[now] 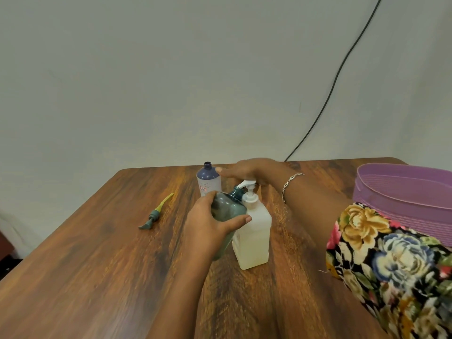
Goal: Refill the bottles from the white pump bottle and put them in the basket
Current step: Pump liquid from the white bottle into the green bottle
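The white pump bottle (253, 237) stands mid-table. My right hand (247, 170) lies flat on top of its pump head, fingers straight. My left hand (208, 225) grips a dark teal bottle (226, 210), tilted so that its open neck sits just under the pump spout. Behind them stands an uncapped bottle (208, 178) with a blue top and a pale label. The purple basket (401, 201) sits at the table's right edge, partly behind my floral sleeve.
A teal pump cap with a yellow tube (156, 212) lies on the wooden table (97, 253) to the left. A black cable (337, 77) runs down the wall behind the table.
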